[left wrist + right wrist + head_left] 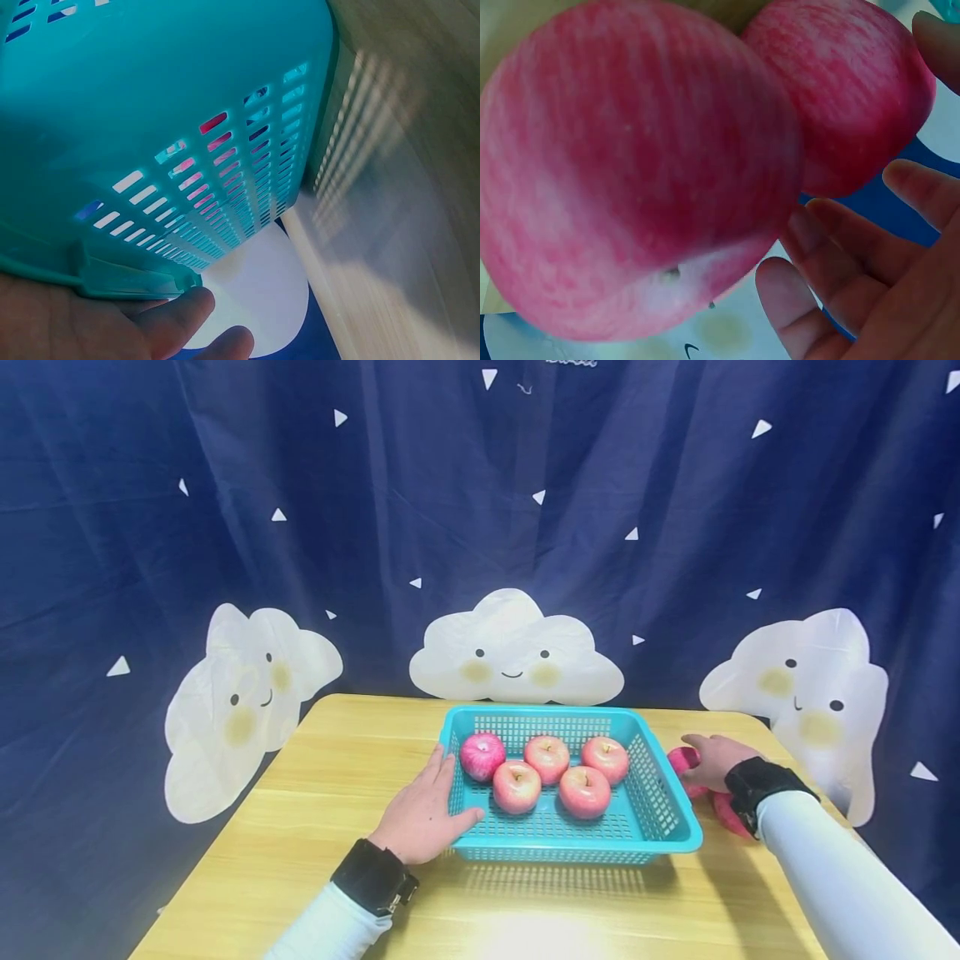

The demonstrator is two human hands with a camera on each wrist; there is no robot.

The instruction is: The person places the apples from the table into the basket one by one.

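A turquoise plastic basket [570, 845] stands on the table with several pink-red apples inside, among them a darker apple [482, 757] at the left. My left hand [423, 810] rests against the basket's left rim, its fingers extended along the outside and the thumb over the edge. In the left wrist view, fingertips [196, 304] touch the rim from below. To the right of the basket, my right hand [717, 763] reaches over a red apple [681, 762], fingers spread around it. A larger-looking apple [630, 172] lies nearer the right wrist, beside the other apple [847, 90].
The light wooden table [360, 735] extends around the basket. Another red apple [731, 817] lies under the right wrist, by the table's right side. Behind hangs a dark blue curtain [450, 510] printed with white clouds and triangles.
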